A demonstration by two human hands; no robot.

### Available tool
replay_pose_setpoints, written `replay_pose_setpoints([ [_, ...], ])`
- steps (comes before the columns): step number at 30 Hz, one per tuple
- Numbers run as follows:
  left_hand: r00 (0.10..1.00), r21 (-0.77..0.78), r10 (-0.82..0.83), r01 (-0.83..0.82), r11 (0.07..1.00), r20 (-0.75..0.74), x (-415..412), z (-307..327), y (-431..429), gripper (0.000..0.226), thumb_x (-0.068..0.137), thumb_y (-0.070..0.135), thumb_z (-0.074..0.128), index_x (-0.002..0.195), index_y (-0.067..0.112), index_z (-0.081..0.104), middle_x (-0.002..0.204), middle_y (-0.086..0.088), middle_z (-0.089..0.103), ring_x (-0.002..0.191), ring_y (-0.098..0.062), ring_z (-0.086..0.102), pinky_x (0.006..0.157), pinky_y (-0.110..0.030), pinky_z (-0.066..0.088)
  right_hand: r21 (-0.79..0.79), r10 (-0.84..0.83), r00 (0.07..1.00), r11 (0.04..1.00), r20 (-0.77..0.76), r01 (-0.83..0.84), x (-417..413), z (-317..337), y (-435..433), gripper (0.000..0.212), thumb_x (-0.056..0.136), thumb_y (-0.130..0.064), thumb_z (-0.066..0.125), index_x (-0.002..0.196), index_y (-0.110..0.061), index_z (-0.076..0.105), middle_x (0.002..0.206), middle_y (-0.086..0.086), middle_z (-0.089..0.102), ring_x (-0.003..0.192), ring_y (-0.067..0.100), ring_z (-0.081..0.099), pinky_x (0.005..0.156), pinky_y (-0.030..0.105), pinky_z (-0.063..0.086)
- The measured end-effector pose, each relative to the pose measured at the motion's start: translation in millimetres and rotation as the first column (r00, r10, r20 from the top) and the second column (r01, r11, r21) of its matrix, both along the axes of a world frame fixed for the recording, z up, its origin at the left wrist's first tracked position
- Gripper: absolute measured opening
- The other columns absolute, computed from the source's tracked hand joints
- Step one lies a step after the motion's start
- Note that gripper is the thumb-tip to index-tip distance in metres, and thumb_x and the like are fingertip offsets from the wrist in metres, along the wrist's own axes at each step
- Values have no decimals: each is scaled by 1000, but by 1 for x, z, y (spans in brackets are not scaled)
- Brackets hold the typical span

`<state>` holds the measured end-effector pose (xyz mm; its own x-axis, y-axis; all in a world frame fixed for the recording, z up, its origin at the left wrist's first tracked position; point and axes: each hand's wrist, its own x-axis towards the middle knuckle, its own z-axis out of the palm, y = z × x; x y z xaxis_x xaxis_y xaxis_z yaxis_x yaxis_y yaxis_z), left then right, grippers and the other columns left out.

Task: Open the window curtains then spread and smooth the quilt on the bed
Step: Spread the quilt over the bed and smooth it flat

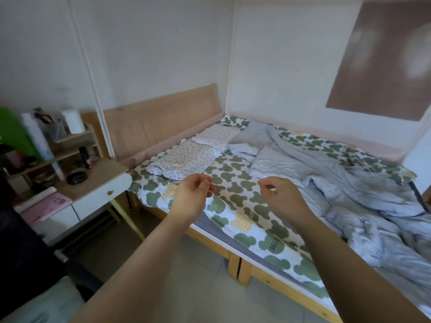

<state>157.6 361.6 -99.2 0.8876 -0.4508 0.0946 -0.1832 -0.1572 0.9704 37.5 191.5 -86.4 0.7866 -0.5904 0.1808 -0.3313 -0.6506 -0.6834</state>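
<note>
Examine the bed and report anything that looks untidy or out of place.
The grey quilt lies crumpled in a twisted heap along the wall side of the bed, not spread, leaving the green-patterned sheet bare beside the two pillows.

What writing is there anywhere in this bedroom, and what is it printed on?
"SE", then a letter or two I cannot make out: on a green patch of the bed sheet, near the bed's front edge.
Dark marks on the pink book left of the bedside table: too blurred to read.
Nothing else readable shows.
</note>
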Motion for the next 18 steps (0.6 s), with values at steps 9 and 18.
replay_pose_setpoints([
  [9, 993, 48, -82, 86, 995, -80, 89, -43, -72, 22, 98, 5, 42, 91, 10, 63, 84, 1, 68, 72, -13, 61, 63, -12, 51, 31, -98, 983, 994, -158, 104, 78, -47, -65, 31, 95, -19, 50, 124, -16, 62, 129, 1, 61, 89, 10, 57, 67, 11, 38],
  [18, 993, 112, -64, 75, 991, -103, 180, -65, -191, 21, 97, 11, 44, 99, 11, 65, 86, -2, 71, 77, -18, 66, 80, -33, 53, 48, -84, 976, 994, -201, 95, 178, -68, -177, 30, 95, -22, 48, 122, -21, 63, 129, 1, 60, 98, 15, 58, 80, 21, 41],
])
